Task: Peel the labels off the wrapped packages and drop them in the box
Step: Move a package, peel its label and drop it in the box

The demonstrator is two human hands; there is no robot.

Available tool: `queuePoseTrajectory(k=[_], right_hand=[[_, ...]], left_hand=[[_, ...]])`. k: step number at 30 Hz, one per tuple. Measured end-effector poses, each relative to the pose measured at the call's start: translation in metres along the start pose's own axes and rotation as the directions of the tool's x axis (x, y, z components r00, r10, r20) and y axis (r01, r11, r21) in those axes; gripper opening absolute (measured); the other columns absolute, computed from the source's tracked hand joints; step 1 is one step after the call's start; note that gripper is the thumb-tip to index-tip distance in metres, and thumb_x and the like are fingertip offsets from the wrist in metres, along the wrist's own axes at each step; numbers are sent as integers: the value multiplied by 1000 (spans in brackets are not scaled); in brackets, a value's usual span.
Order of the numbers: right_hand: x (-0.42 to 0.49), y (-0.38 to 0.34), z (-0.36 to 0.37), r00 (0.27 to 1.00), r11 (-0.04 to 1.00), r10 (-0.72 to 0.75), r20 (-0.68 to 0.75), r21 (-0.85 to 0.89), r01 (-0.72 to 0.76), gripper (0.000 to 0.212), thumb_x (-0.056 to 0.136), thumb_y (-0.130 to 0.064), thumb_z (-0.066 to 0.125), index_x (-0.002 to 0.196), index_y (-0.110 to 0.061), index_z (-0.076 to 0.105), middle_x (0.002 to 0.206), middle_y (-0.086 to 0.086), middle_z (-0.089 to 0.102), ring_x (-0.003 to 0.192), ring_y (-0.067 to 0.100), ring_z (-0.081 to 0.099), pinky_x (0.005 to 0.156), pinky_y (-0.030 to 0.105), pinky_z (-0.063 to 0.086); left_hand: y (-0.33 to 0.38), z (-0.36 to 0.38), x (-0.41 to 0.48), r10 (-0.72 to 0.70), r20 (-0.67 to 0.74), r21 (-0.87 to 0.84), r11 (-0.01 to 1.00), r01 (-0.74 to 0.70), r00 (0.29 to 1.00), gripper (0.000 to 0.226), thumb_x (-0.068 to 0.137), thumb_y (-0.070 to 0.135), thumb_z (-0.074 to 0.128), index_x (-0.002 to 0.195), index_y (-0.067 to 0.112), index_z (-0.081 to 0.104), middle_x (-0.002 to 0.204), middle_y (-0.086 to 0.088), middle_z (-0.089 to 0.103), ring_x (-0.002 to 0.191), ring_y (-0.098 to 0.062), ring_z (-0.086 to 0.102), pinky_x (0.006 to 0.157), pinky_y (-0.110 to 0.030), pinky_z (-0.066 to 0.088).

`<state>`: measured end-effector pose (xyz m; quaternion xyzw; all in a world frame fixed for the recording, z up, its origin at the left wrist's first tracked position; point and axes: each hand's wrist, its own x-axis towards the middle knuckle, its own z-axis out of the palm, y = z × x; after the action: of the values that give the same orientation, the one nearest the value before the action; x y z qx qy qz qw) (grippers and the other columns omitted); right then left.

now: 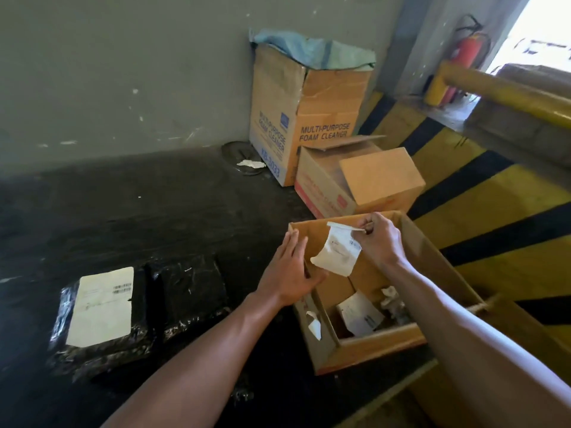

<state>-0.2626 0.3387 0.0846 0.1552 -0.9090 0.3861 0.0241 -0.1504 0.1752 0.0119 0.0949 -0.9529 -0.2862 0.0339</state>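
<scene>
One peeled label (336, 253) is dangling from the pinching right hand (381, 239) directly over the box (438, 261); the left hand (290, 274) is hovering flat, empty.

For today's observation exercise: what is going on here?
A person is stripping labels from wrapped packages. The right hand pinches a peeled label over the open cardboard box, which already holds discarded labels. The left hand rests open at the box's left wall. On the dark floor, one black package still carries its label; the one beside it shows none.
</scene>
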Motion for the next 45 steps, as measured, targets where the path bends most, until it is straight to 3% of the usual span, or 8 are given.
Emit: queuePoseTrajectory(k=[3, 14, 20, 25, 32, 35, 41, 45], right_hand=[[-11, 13, 7, 999, 1000, 8, 43, -18, -8, 11, 88, -7, 73, 97, -9, 67, 99, 2, 66, 86, 14, 60, 48, 7, 40], [-23, 44, 36, 968, 985, 168, 188, 2, -171, 33, 82, -29, 82, 108, -14, 68, 100, -5, 66, 92, 12, 62, 60, 15, 45], [-34, 52, 45, 970, 991, 134, 201, -16, -134, 13, 79, -23, 82, 79, -18, 70, 80, -2, 68, 78, 18, 67, 68, 40, 58], [-38, 52, 42, 976, 993, 118, 183, -10, -118, 9, 83, -21, 79, 87, -14, 74, 83, -3, 70, 77, 14, 67, 60, 19, 50], [-39, 47, 36, 978, 988, 147, 151, 22, -152, 16, 83, -24, 79, 97, -17, 74, 89, -7, 67, 75, 0, 57, 60, 9, 42], [-38, 49, 37, 978, 989, 138, 156, 24, -143, 22, 82, -30, 80, 96, -14, 72, 90, -5, 69, 82, 11, 65, 63, 19, 49], [-30, 24, 50, 978, 991, 97, 184, 68, -111, 52, 86, -33, 76, 129, -7, 63, 122, 3, 66, 106, 16, 61, 82, 24, 51], [-25, -13, 73, 985, 993, -6, 171, 118, -15, 30, 84, -30, 79, 109, -18, 68, 110, -3, 70, 97, 11, 65, 86, 36, 58]], left_hand=[[-5, 15, -2, 26, 32, 141, 990, -30, 999, 106, 81, 83, 33, 156, 14, 4, 163, -4, -11, 148, -18, -15, 115, -36, -3], [-11, 24, -2, 62, -15, 140, 988, -59, 998, 98, 86, 77, 35, 156, 14, 8, 164, -3, -5, 149, -16, -8, 114, -33, 0], [-11, 23, -2, 53, -4, 125, 991, -52, 999, 96, 87, 73, 40, 156, 13, 9, 164, -3, -4, 149, -16, -6, 112, -32, 0], [-12, 18, -2, 56, 10, 107, 993, -57, 998, 92, 90, 69, 41, 156, 12, 12, 165, -2, -3, 150, -17, -4, 117, -36, 7], [-11, 14, -3, 62, -4, 69, 996, -62, 998, 89, 92, 63, 46, 156, 12, 13, 164, -1, -1, 150, -14, -5, 117, -34, 8], [-9, 9, -6, 20, -48, -22, 1000, -21, 999, 88, 92, 58, 52, 156, 14, 12, 164, 0, 1, 150, -16, 0, 118, -40, 15], [-44, -18, -22, -143, -162, -169, 979, 116, 976, 84, 91, 56, 53, 156, 21, 12, 164, 6, 3, 149, -10, 5, 118, -43, 23], [-78, -42, -43, -231, -244, -202, 962, 184, 942, 82, 92, 57, 51, 156, 22, 14, 164, 6, 9, 148, -9, 10, 117, -37, 24]])
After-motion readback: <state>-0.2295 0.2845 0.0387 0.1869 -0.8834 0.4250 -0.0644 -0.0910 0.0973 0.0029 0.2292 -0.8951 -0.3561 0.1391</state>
